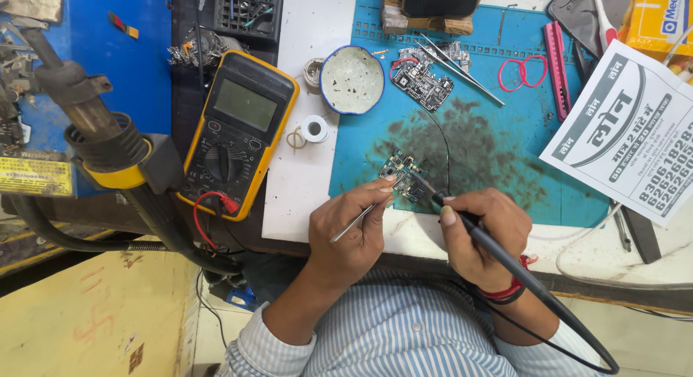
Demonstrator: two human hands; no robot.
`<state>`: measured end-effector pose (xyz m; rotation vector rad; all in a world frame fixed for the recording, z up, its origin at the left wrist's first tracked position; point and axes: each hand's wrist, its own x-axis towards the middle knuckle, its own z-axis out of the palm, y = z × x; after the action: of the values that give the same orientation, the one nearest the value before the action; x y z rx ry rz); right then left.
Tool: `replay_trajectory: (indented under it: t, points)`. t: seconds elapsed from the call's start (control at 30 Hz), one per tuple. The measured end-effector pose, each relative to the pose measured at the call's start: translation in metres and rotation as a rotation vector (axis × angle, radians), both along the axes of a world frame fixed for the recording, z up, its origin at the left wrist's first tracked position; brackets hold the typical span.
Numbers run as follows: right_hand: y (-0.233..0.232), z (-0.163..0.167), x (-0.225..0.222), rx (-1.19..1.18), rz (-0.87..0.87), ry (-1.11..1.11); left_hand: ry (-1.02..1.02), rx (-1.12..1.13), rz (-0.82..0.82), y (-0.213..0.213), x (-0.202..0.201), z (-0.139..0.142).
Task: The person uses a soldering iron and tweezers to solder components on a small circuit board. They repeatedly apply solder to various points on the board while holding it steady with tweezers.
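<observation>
Cluttered and well used, my tabletop (303, 167) carries a blue work mat (505, 182) smudged dark across its middle, and I sit at the near edge with both hands over the mat's near left corner. A small circuit board (401, 176) lies flat there. My left hand (350, 229) has its fingers (381, 195) pinched shut on a pair of thin metal tweezers (355, 222), whose tips reach the board's near side. My right hand (482, 236) is closed around the black handle of a soldering iron (498, 250); its tip touches the board's right edge, and its cord loops back past my wrist toward my striped sleeve.

As I judge it, the work is mid-way: the board is bare and out of any housing, both tools are on it, and nothing is yet put back together. I cannot tell which joint is being worked or whether any are finished; the parts are too small to read.

Toward the far edge of the mat a second, larger circuit board (424, 79) lies with another pair of tweezers (462, 72) across it. Just beside it, at the mat's far left corner, sits a round blue-rimmed dish (352, 79). Left of the mat are a small solder spool (315, 128) and a yellow multimeter (238, 131) with its red lead plugged in. A hot-air wand (94, 124) rests in its holder at the tabletop's left edge. A printed paper flyer (628, 131) lies at the right edge.
</observation>
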<state>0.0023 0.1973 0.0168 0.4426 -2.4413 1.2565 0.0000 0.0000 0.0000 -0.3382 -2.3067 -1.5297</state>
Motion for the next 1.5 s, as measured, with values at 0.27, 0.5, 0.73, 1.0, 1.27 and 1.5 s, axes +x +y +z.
replay_trajectory:
  t: [0.27, 0.5, 0.73, 1.0, 1.27, 1.5]
  points:
    - [0.0, 0.0, 0.0, 0.024, -0.05, -0.03, -0.003, 0.003, 0.002, 0.002, 0.0, 0.001]
    - [-0.001, 0.001, -0.005, 0.024, -0.044, -0.026, 0.003, 0.006, -0.002, 0.0, -0.004, 0.002]
    - [0.002, 0.002, -0.01, 0.024, 0.002, -0.014, 0.002, 0.005, -0.007, 0.004, -0.008, 0.002]
    - [0.002, 0.004, -0.009, 0.028, 0.011, -0.022, 0.0, -0.003, -0.006, 0.004, -0.006, 0.003]
    - [0.001, 0.003, -0.007, 0.025, 0.015, -0.019, -0.001, 0.006, -0.004, 0.004, -0.004, 0.002]
    - [0.002, 0.003, 0.001, 0.031, 0.014, -0.014, -0.002, -0.002, -0.006, 0.004, 0.003, 0.002]
